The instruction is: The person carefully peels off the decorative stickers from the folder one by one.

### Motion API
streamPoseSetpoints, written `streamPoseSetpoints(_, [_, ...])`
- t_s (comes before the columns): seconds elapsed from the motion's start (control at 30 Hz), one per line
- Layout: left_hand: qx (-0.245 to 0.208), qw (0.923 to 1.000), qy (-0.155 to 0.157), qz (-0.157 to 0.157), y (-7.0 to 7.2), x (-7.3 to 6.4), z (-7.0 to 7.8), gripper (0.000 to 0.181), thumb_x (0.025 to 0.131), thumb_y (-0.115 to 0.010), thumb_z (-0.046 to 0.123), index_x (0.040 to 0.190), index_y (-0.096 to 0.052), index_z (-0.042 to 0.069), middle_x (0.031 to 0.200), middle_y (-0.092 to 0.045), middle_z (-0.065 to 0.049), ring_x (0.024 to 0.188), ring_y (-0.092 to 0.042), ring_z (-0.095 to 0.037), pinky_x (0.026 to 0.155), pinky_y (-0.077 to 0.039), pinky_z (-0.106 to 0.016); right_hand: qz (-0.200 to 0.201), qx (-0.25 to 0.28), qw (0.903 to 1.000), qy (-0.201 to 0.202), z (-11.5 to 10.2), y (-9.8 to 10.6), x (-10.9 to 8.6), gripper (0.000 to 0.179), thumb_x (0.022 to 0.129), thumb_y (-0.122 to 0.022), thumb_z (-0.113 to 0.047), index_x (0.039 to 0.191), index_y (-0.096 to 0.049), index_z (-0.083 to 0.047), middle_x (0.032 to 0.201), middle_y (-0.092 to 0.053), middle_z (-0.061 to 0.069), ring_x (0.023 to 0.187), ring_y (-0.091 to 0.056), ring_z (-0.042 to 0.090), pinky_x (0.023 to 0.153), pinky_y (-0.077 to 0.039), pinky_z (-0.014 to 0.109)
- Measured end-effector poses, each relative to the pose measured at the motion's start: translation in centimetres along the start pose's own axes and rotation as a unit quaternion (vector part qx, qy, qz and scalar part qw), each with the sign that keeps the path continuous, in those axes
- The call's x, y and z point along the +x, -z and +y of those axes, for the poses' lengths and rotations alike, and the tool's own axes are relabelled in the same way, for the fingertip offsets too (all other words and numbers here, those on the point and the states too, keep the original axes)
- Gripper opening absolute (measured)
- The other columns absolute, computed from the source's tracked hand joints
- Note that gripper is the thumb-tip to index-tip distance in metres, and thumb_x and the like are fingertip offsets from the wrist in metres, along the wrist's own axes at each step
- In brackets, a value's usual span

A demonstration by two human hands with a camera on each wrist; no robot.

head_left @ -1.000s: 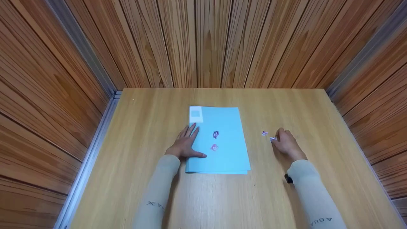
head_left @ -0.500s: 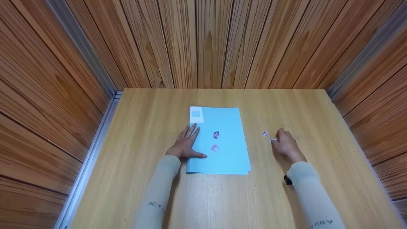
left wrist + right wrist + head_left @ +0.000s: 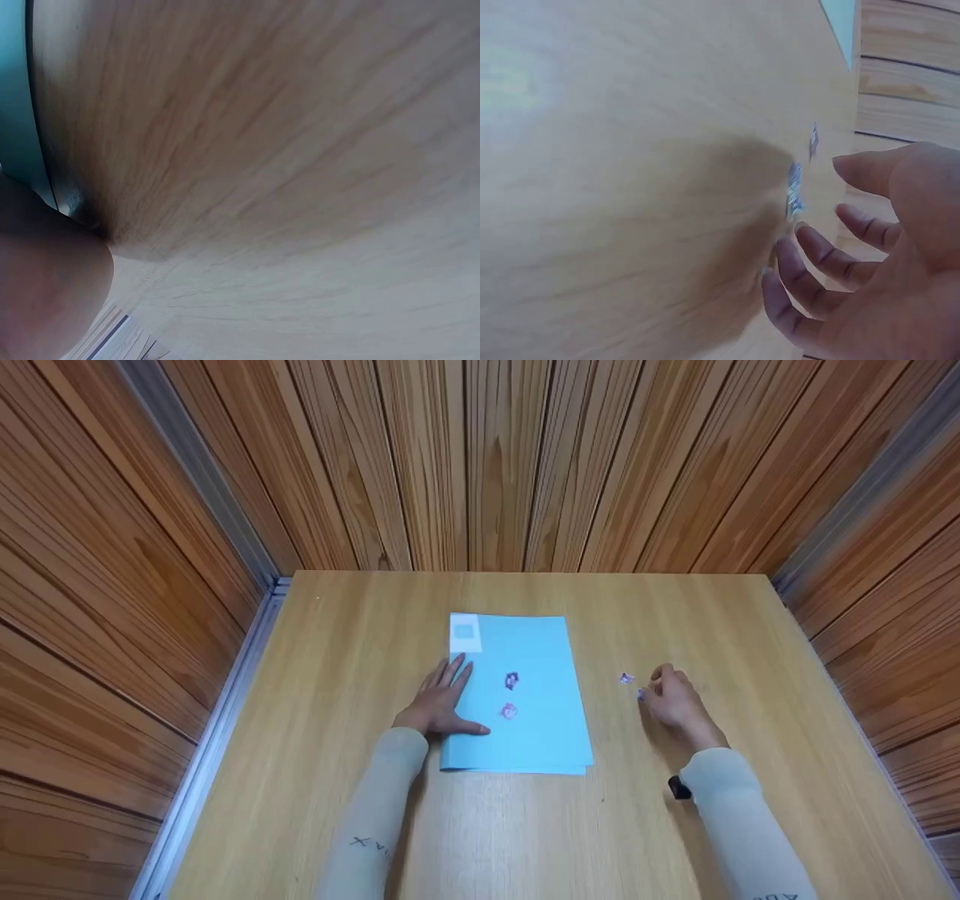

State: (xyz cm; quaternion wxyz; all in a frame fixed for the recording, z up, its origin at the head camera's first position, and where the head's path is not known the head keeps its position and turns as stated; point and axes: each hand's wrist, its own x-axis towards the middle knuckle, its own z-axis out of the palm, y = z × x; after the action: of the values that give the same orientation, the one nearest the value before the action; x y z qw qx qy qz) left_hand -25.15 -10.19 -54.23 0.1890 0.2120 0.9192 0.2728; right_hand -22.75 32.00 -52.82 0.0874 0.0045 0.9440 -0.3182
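Observation:
My left hand (image 3: 436,709) lies with fingers spread on the left edge of a light blue folder (image 3: 544,739), thumb reaching over its cover. On the cover are two small shiny pieces that look like stickers, a purple one (image 3: 511,681) and a pink one (image 3: 508,711). Right of the folder, my right hand (image 3: 675,706) is low over the table, beside a small bluish shiny piece (image 3: 794,191). In the right wrist view its thumb stands apart from the loosely bent fingers, whose tips are close to that piece. Another small purple piece (image 3: 626,678) lies just beyond it.
The wooden table (image 3: 517,840) has wood-panelled walls (image 3: 495,465) behind and at both sides. A white label (image 3: 466,633) marks the folder's upper left corner. A metal rail (image 3: 217,720) runs along the table's left edge.
The right hand's fingers have shifted slightly, and less of the nearer shiny piece shows beside the thumb in the head view. The left hand stays in place on the folder.

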Motion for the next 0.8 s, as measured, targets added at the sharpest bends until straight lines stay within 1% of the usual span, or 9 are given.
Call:
streamPoseSetpoints(0.03, [0.016,0.9997,0.016,0.003,-1.2,1.4,-1.3,0.125,0.074,-0.074,0.077,0.166,-0.007,0.028,0.173,0.010,0.006,0.158,0.011,-0.029,0.124,-0.012,-0.059,-0.008,-0.003,1.0000,-0.005,1.0,-0.2,0.7,0.046,0.107,-0.051,-0.024,0.132,-0.036,0.011,0.115,-0.044,0.031,0.099,-0.050,0.044,0.085,-0.046,0.053])
streamPoseSetpoints(0.07, [0.031,0.9989,0.034,0.004,-2.2,2.8,-2.3,0.126,0.073,-0.079,0.072,0.166,-0.008,0.028,0.173,0.009,0.007,0.158,0.010,-0.030,0.124,-0.012,-0.060,-0.017,-0.002,0.9998,-0.007,2.2,-0.3,1.6,0.048,0.107,-0.053,-0.027,0.134,-0.038,0.010,0.115,-0.045,0.029,0.097,-0.051,0.042,0.083,-0.047,0.051])
streamPoseSetpoints(0.1, [0.045,0.9976,0.051,0.010,-3.0,3.7,-3.1,0.126,0.071,-0.081,0.071,0.166,-0.008,0.031,0.172,0.009,0.011,0.159,0.009,-0.027,0.124,-0.012,-0.059,-0.022,-0.001,0.9997,-0.007,2.7,-0.5,2.1,0.049,0.106,-0.054,-0.030,0.135,-0.040,0.007,0.115,-0.046,0.026,0.096,-0.052,0.039,0.082,-0.047,0.048])
streamPoseSetpoints(0.13, [0.044,0.9975,0.055,0.011,-3.0,3.8,-3.2,0.127,0.070,-0.081,0.072,0.166,-0.008,0.032,0.172,0.009,0.012,0.159,0.009,-0.027,0.124,-0.012,-0.061,-0.020,-0.005,0.9997,-0.012,2.8,-0.7,2.5,0.049,0.106,-0.054,-0.030,0.135,-0.040,0.007,0.115,-0.047,0.026,0.096,-0.053,0.038,0.081,-0.047,0.049])
streamPoseSetpoints(0.17, [0.043,0.9975,0.056,0.012,-3.3,4.2,-3.7,0.128,0.069,-0.082,0.072,0.166,-0.008,0.033,0.172,0.010,0.013,0.158,0.010,-0.027,0.124,-0.012,-0.061,-0.016,-0.010,0.9997,-0.015,2.7,-1.1,2.7,0.049,0.106,-0.054,-0.030,0.136,-0.041,0.007,0.116,-0.047,0.026,0.097,-0.054,0.038,0.081,-0.047,0.050])
streamPoseSetpoints(0.2, [0.043,0.9974,0.057,0.011,-3.4,4.2,-3.7,0.129,0.068,-0.081,0.073,0.166,-0.007,0.033,0.172,0.011,0.013,0.158,0.011,-0.026,0.124,-0.012,-0.061,-0.012,-0.012,0.9997,-0.018,2.4,-1.2,2.8,0.049,0.106,-0.054,-0.030,0.136,-0.041,0.006,0.117,-0.048,0.026,0.098,-0.054,0.038,0.082,-0.047,0.050])
streamPoseSetpoints(0.33, [0.032,0.9986,0.042,0.008,-3.2,4.1,-4.1,0.128,0.070,-0.079,0.075,0.166,-0.006,0.032,0.172,0.012,0.011,0.158,0.013,-0.028,0.124,-0.012,-0.061,-0.001,-0.005,0.9999,-0.016,1.0,-2.1,3.1,0.045,0.107,-0.052,-0.026,0.138,-0.042,0.006,0.123,-0.049,0.026,0.106,-0.054,0.040,0.089,-0.048,0.054])
streamPoseSetpoints(0.5, [0.035,0.9981,0.050,0.006,-3.0,4.0,-4.0,0.127,0.070,-0.078,0.076,0.166,-0.005,0.033,0.172,0.012,0.012,0.158,0.013,-0.027,0.124,-0.011,-0.059,-0.007,0.010,0.9999,-0.008,-1.0,-3.3,3.6,0.043,0.106,-0.051,-0.023,0.139,-0.044,0.004,0.127,-0.049,0.025,0.113,-0.054,0.041,0.096,-0.049,0.055])
streamPoseSetpoints(0.8, [0.042,0.9983,0.039,0.006,-3.1,3.9,-3.8,0.127,0.072,-0.078,0.075,0.166,-0.005,0.031,0.172,0.012,0.010,0.158,0.012,-0.028,0.125,-0.009,-0.058,-0.021,0.021,0.9989,0.037,-3.8,-6.0,4.7,0.040,0.105,-0.054,-0.021,0.137,-0.048,0.003,0.133,-0.050,0.024,0.121,-0.054,0.041,0.101,-0.048,0.057])
